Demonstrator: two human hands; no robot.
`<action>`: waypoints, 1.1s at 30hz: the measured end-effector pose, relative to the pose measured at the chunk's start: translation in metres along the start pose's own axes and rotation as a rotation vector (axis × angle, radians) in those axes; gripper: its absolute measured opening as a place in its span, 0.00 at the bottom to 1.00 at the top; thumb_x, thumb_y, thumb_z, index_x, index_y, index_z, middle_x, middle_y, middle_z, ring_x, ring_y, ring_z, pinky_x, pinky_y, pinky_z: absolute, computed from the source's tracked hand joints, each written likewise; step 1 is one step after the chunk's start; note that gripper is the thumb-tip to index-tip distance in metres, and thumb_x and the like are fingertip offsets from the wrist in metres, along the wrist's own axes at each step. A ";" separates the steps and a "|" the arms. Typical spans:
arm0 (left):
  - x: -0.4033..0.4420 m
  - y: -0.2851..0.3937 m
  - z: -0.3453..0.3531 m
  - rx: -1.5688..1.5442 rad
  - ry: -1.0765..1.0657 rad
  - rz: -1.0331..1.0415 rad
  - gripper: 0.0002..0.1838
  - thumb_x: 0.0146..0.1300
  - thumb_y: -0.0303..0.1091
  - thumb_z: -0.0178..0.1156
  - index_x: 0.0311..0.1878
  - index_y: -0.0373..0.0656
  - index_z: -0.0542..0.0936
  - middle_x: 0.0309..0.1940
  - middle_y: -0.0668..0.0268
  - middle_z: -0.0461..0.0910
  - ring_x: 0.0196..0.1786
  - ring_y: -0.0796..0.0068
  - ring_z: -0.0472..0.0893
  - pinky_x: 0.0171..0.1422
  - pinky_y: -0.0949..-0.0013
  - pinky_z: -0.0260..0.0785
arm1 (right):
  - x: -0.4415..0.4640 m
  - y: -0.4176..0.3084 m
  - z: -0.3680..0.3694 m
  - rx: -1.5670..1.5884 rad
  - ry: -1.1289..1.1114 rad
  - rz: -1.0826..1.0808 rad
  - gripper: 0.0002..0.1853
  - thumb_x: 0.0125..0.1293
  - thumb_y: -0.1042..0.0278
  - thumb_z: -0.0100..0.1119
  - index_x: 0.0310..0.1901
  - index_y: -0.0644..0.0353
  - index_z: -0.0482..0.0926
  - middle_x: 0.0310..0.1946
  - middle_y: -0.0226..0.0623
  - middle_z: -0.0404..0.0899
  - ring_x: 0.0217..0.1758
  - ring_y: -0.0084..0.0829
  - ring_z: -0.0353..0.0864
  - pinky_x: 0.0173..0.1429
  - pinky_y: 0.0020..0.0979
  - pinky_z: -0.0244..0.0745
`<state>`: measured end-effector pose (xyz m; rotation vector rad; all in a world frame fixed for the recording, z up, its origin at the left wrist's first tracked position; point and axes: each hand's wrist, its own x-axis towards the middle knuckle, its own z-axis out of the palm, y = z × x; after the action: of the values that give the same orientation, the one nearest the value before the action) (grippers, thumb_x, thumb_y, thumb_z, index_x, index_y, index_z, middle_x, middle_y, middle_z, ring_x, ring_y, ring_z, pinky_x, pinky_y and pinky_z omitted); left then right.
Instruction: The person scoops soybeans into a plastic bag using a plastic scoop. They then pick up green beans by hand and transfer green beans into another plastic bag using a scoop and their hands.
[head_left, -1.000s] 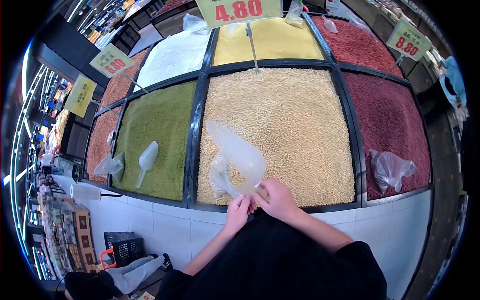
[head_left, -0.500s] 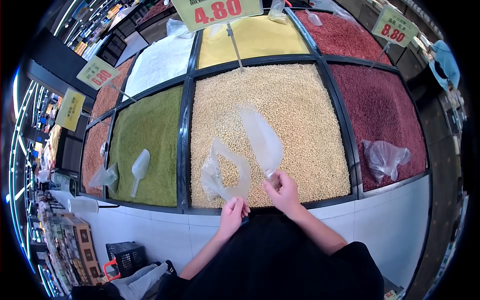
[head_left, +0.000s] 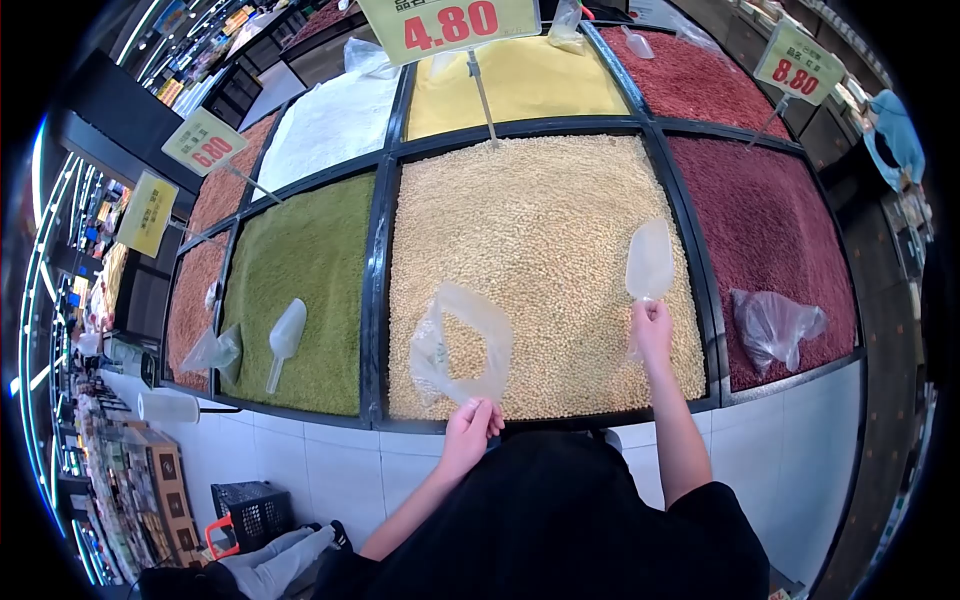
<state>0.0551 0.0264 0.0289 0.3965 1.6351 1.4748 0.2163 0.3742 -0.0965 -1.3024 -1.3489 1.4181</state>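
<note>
Black top [head_left: 560, 520], plain and matte over visible front, folds faint in dark cloth. Right sleeve [head_left: 718, 525] short, wide, loose, same black, hem near elbow. Left sleeve [head_left: 345, 570] equally black, cut by lower edge of view. Forearms [head_left: 683, 440] slim, bare below hems. Left hand [head_left: 472, 425] bare; right hand [head_left: 652, 325] bare too. Nails too small to tell.

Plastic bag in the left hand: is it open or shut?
Open. The plastic bag makes a wide loop above the left hand, with beans showing through the middle.
</note>
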 end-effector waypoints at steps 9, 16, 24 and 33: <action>0.004 -0.001 0.000 0.033 -0.014 0.014 0.17 0.81 0.38 0.47 0.38 0.40 0.79 0.28 0.69 0.80 0.29 0.83 0.76 0.35 0.78 0.67 | -0.026 -0.001 0.038 -0.029 -0.185 -0.018 0.09 0.72 0.69 0.63 0.36 0.60 0.74 0.25 0.25 0.76 0.25 0.14 0.71 0.27 0.22 0.65; 0.005 0.002 0.005 0.078 -0.024 0.009 0.18 0.82 0.40 0.47 0.37 0.40 0.78 0.27 0.69 0.80 0.28 0.83 0.76 0.35 0.78 0.67 | -0.050 -0.021 0.072 0.099 -0.296 -0.010 0.07 0.73 0.70 0.62 0.39 0.59 0.73 0.26 0.24 0.75 0.26 0.14 0.71 0.28 0.22 0.66; 0.004 0.002 0.010 0.062 -0.008 -0.001 0.17 0.81 0.39 0.47 0.37 0.40 0.78 0.27 0.70 0.80 0.28 0.84 0.75 0.34 0.79 0.66 | -0.082 -0.055 0.071 0.308 -0.412 0.148 0.08 0.75 0.68 0.60 0.38 0.58 0.71 0.26 0.26 0.77 0.25 0.15 0.73 0.27 0.21 0.67; 0.003 0.003 0.014 0.046 0.005 -0.010 0.16 0.81 0.38 0.47 0.39 0.41 0.78 0.27 0.71 0.79 0.28 0.86 0.74 0.34 0.79 0.65 | -0.143 -0.113 0.060 0.445 -0.555 0.210 0.06 0.75 0.71 0.58 0.43 0.60 0.71 0.30 0.29 0.78 0.27 0.17 0.76 0.32 0.22 0.72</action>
<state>0.0638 0.0379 0.0315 0.4105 1.6751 1.4334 0.1712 0.2397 0.0324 -0.7981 -1.1438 2.1897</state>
